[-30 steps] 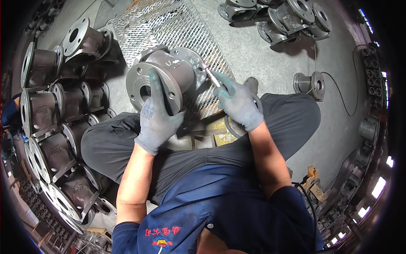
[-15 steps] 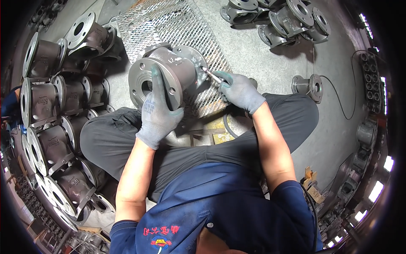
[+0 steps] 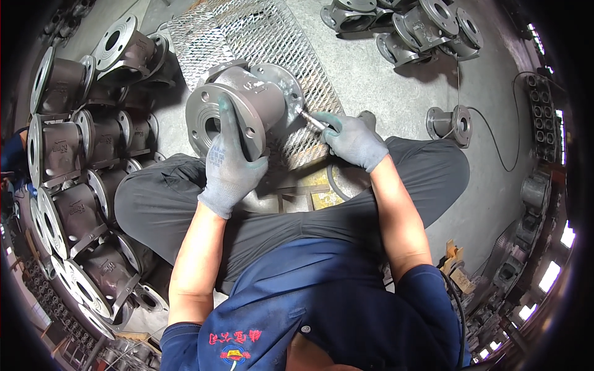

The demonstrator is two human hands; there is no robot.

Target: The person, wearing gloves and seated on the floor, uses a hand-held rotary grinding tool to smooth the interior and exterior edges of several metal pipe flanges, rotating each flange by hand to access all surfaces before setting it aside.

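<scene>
A grey cast-metal flanged valve body (image 3: 253,93) lies tilted before me, its round flange with bolt holes facing my lap. My left hand (image 3: 232,167), in a grey glove with greenish fingertips, holds this near flange. One finger stretches across its face and the thumb lies by the rim; the other fingers are partly hidden at the bore. In a matching glove, my right hand (image 3: 356,139) is closed around a slim silver pen-shaped tool (image 3: 311,119). The tool's tip meets the far flange (image 3: 291,89) near a bolt hole, where the metal has pale patches.
Beneath the casting is a metal mesh panel (image 3: 260,31). Similar castings (image 3: 65,148) are stacked at my left, with another group (image 3: 427,28) at far right. A single casting (image 3: 461,126) stands beyond my right knee, near a thin dark cable (image 3: 516,136).
My right hand and the tool have shifted slightly, the tip moving a little lower along the far flange. The left hand stays on the near flange, and the casting has barely moved.
</scene>
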